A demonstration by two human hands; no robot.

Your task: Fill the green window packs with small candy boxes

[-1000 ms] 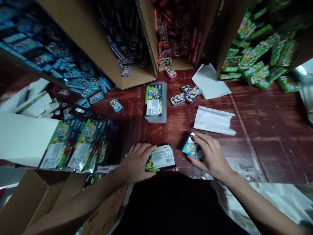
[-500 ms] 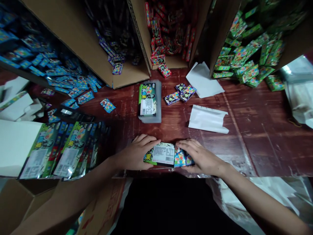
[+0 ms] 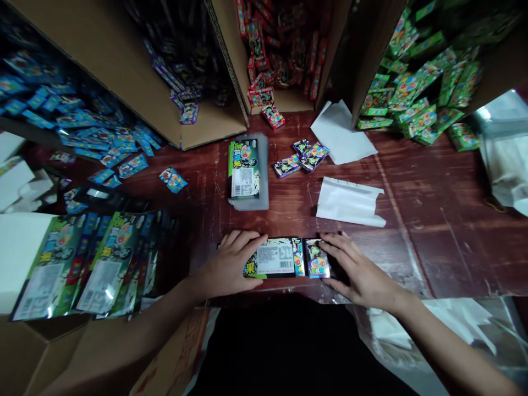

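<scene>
My left hand curls round the left end of a black and green printed pouch lying flat at the near edge of the dark red table. My right hand rests at the pouch's right end, its fingers on small colourful candy boxes that stick out of the pouch's mouth. A blue box shows right beside the pouch's label, a purple one next to it.
Open cartons at the back hold blue, purple, red and green boxes. Another pouch lies on a clear tray. Loose purple boxes and white bags lie mid-table. A fan of empty pouches lies left.
My right hand brought the small boxes from the right to the pouch's mouth and pushed them partly in. The left hand kept hold of the pouch.
</scene>
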